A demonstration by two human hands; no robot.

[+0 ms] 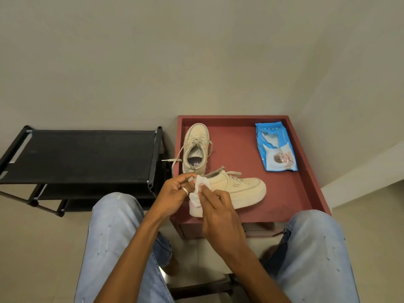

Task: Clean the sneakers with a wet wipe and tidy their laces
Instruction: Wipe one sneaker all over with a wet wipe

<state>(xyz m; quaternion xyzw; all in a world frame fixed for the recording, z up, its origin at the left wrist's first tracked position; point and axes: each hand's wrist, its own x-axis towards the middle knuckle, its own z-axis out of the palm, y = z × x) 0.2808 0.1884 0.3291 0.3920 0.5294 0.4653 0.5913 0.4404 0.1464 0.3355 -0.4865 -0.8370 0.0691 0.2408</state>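
Observation:
Two cream sneakers lie on a red table (284,193). The far sneaker (196,147) points away from me, its loose lace (175,161) trailing over the table's left edge. The near sneaker (238,190) lies across the table with its toe to the right. A crumpled white wet wipe (200,188) is held over the near sneaker's heel, pinched between my left hand (175,194) and my right hand (218,213). A ring shows on my left hand. A blue wet-wipe pack (276,147) rests at the table's back right.
A black shoe rack (80,156) stands to the left of the table, against the wall. My knees in light blue jeans (113,226) flank the table's front. The table has a raised rim and sits in a corner of the room.

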